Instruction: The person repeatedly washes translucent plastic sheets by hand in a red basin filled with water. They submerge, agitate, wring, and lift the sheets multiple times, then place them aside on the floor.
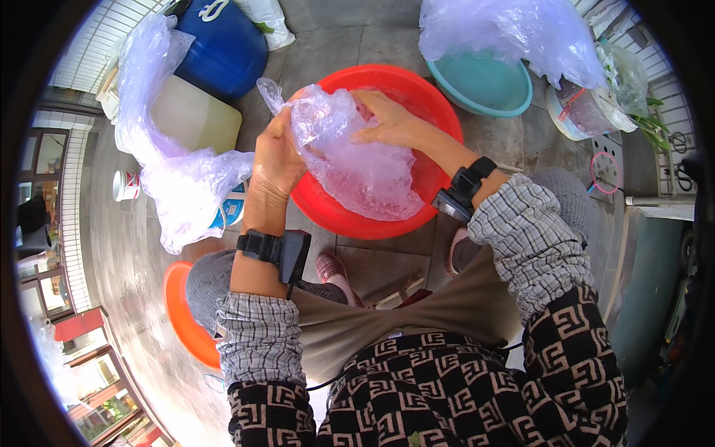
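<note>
A clear plastic film bag (pixel 357 162), crumpled and pinkish where the tub shows through, hangs over a round red plastic tub (pixel 357 226). My left hand (pixel 281 151) grips its gathered upper left part, with a twisted tip sticking out past the fingers. Spread against the upper right of the film is my right hand (pixel 391 120), thumb and fingers apart and resting on it. Part of the tub's inside shows wet and shiny behind that hand. The lower edge of the film lies inside the near rim.
Left stand a blue plastic barrel (pixel 226 47), a pale jerrycan (pixel 195 114) and a small white tub (pixel 126 185), with plastic film (pixel 179 179) draped there. Right are a teal basin (pixel 483 84) under more film (pixel 514 39) and a white bucket (pixel 581 112). An orange basin (pixel 187 318) sits by my left knee.
</note>
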`<state>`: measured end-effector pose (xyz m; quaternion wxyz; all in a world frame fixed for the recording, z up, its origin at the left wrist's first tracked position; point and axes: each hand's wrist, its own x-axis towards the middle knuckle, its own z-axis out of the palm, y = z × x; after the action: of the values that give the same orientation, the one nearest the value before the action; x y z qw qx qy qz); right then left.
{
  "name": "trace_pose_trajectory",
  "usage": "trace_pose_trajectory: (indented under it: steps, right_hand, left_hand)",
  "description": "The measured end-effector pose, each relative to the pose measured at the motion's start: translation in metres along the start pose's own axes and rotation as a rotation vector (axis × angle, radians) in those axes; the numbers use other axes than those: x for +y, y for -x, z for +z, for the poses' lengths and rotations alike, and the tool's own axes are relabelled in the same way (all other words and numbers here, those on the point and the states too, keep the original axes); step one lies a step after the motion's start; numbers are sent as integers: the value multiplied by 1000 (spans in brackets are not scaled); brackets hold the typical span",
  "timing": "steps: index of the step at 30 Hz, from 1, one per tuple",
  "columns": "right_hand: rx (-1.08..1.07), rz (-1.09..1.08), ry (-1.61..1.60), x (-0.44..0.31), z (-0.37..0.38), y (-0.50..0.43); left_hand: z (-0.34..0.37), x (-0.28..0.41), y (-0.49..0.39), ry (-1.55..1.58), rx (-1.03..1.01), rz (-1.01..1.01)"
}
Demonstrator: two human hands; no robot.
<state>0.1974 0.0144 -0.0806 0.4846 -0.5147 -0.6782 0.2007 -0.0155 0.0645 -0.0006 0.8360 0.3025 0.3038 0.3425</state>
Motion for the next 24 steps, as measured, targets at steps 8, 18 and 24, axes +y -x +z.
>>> trace_pose_trajectory:
  steps: [8, 18, 24]
  right_hand:
    - [78, 552, -6, 0, -15, -18]
    - [255, 561, -235, -25, -24, -28]
    - [588, 610, -530, 19, -97, -36]
  left_hand:
    - [-2, -4, 1, -491, 524, 186]
    - [-9, -102, -13, -155, 316, -81]
    - [-75, -17, -10, 198, 353, -20]
